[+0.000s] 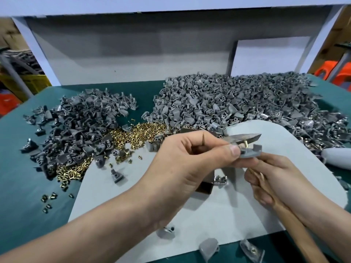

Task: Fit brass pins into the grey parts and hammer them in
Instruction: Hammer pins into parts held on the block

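Note:
My left hand [186, 158] pinches a small grey part [250, 151] between thumb and fingers, held above the mat. A brass pin [246, 144] stands upright in the part. My right hand [266, 179] grips the wooden handle [296, 224] of a hammer, and its fingertips touch the part from below. The hammer's metal head [245, 138] hovers just behind and above the pin. A heap of loose brass pins [133, 135] lies on the green table to the left.
Two piles of grey parts lie behind: a darker one [76, 126] at left, a larger one [237, 99] at right. A metal block [205, 185] sits on the pale grey mat [228, 215] under my hands. Loose parts [209, 247] lie at the front edge.

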Demonstrator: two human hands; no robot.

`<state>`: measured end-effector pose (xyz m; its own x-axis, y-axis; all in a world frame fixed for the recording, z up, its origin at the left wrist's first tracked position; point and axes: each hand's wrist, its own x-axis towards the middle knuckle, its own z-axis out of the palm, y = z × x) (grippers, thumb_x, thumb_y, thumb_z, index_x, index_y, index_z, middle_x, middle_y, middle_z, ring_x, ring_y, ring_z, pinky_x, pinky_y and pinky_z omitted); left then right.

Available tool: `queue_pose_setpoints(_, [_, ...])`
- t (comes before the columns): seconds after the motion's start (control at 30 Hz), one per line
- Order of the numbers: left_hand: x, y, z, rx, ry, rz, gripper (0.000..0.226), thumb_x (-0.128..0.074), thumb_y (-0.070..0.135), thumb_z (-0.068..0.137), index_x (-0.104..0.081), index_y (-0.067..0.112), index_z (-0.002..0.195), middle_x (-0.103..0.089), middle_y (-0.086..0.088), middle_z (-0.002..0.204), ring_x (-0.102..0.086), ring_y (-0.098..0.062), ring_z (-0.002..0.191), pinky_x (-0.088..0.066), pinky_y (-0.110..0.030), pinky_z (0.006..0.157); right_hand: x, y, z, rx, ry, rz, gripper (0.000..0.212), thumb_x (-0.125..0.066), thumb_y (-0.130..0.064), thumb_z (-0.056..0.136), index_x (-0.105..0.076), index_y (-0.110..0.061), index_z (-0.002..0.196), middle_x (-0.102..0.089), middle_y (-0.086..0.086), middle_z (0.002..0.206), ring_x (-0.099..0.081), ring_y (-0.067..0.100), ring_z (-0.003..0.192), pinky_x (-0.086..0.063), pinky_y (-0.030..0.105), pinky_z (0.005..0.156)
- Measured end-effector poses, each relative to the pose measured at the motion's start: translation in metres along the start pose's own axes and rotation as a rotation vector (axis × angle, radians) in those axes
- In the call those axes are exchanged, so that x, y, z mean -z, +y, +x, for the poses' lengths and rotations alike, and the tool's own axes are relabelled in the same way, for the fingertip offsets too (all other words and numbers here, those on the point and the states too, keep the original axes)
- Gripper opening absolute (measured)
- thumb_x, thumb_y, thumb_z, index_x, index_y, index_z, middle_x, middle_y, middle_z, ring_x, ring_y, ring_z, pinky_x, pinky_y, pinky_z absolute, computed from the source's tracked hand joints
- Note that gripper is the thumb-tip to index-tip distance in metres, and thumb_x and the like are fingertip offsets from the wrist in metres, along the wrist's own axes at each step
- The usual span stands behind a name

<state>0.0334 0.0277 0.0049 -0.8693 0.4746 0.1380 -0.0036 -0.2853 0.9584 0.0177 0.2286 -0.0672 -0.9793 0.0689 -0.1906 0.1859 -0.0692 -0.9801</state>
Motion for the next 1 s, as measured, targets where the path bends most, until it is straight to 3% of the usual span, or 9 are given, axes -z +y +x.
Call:
queue_pose_setpoints(0.1, [0.001,-0.002,0.001,0.020,-0.019,0.029,0.003,-0.072,0.018,0.073,-0.074,0.016,0.074,-0.075,-0.011,0.082,-0.071,-0.026,0.090,-0.055,-0.021,0.079,0.000,0.000,0.001,0.000,0.005,-0.004,0.016,-0.053,-0.016,0.094,-0.066,-0.007,0.092,-0.043,0.004,0.048,-0.027,0.014,0.026,-0.025,0.012,0.035])
queue_pose_setpoints(0.2, [0.008,-0.007,0.006,-0.059,0.067,0.311,0.007,-0.073,0.014,0.079,-0.068,0.011,0.074,-0.075,-0.007,0.082,-0.070,-0.031,0.084,-0.058,-0.039,0.081,-0.001,-0.003,-0.002,0.033,0.009,-0.013,0.016,-0.053,-0.014,0.094,-0.067,-0.008,0.092,-0.042,0.004,0.048,-0.028,0.015,0.029,-0.024,0.013,0.034])
queue_pose_setpoints(0.3, [0.025,-0.013,0.015,-0.221,0.213,0.805,0.011,-0.071,-0.001,0.078,-0.063,0.007,0.077,-0.070,0.000,0.075,-0.065,-0.005,0.070,-0.048,-0.012,0.065,0.000,-0.018,-0.014,0.110,-0.032,-0.155,0.020,-0.056,-0.018,0.093,-0.071,-0.029,0.099,-0.041,0.004,0.050,-0.031,0.017,0.033,-0.027,0.016,0.036])
queue_pose_setpoints(0.4, [0.038,-0.020,0.016,-0.188,0.307,1.071,0.014,-0.072,0.005,0.077,-0.064,0.016,0.077,-0.064,0.007,0.077,-0.058,-0.005,0.074,-0.043,-0.011,0.066,-0.001,-0.037,-0.033,0.280,-0.052,-0.436,0.028,-0.057,-0.025,0.091,-0.062,-0.043,0.111,-0.045,0.002,0.050,-0.037,0.021,0.030,-0.031,0.014,0.037])
queue_pose_setpoints(0.53, [0.037,-0.025,0.012,-0.173,0.284,1.114,0.023,-0.072,0.005,0.075,-0.061,0.024,0.073,-0.057,0.013,0.075,-0.055,-0.003,0.076,-0.042,-0.009,0.066,-0.022,-0.058,-0.052,0.359,-0.107,-0.709,0.023,-0.056,-0.032,0.086,-0.061,-0.044,0.105,-0.058,-0.006,0.052,-0.045,0.019,0.025,-0.035,0.013,0.035])
queue_pose_setpoints(0.67, [0.036,-0.025,0.012,-0.145,0.330,1.080,0.028,-0.072,0.004,0.075,-0.059,0.027,0.069,-0.057,0.013,0.073,-0.056,-0.002,0.076,-0.041,-0.007,0.065,-0.033,-0.064,-0.058,0.377,-0.082,-0.836,0.030,-0.058,-0.023,0.089,-0.062,-0.032,0.118,-0.055,-0.021,0.049,-0.045,0.008,0.033,-0.032,0.013,0.038])
queue_pose_setpoints(0.83, [0.036,-0.028,0.010,-0.121,0.372,1.016,0.028,-0.073,0.003,0.075,-0.059,0.027,0.068,-0.059,0.012,0.072,-0.057,-0.004,0.075,-0.041,-0.007,0.064,-0.039,-0.068,-0.066,0.356,-0.028,-0.761,0.025,-0.059,-0.024,0.088,-0.065,-0.026,0.112,-0.055,-0.018,0.049,-0.043,0.008,0.034,-0.030,0.012,0.039])
queue_pose_setpoints(0.9, [0.036,-0.029,0.010,-0.113,0.371,0.998,0.025,-0.073,0.004,0.076,-0.060,0.024,0.069,-0.059,0.012,0.073,-0.057,-0.004,0.075,-0.042,-0.007,0.064,-0.040,-0.068,-0.067,0.345,-0.038,-0.725,0.029,-0.058,-0.026,0.087,-0.064,-0.030,0.115,-0.053,-0.012,0.047,-0.041,0.009,0.031,-0.031,0.013,0.038])
queue_pose_setpoints(1.0, [0.038,-0.033,0.009,-0.129,0.389,0.965,0.019,-0.072,0.003,0.076,-0.064,0.020,0.072,-0.062,0.010,0.075,-0.058,-0.003,0.076,-0.043,-0.007,0.066,-0.041,-0.069,-0.069,0.287,-0.009,-0.602,0.031,-0.057,-0.027,0.087,-0.062,-0.036,0.116,-0.051,-0.018,0.044,-0.038,0.012,0.027,-0.035,0.011,0.036])
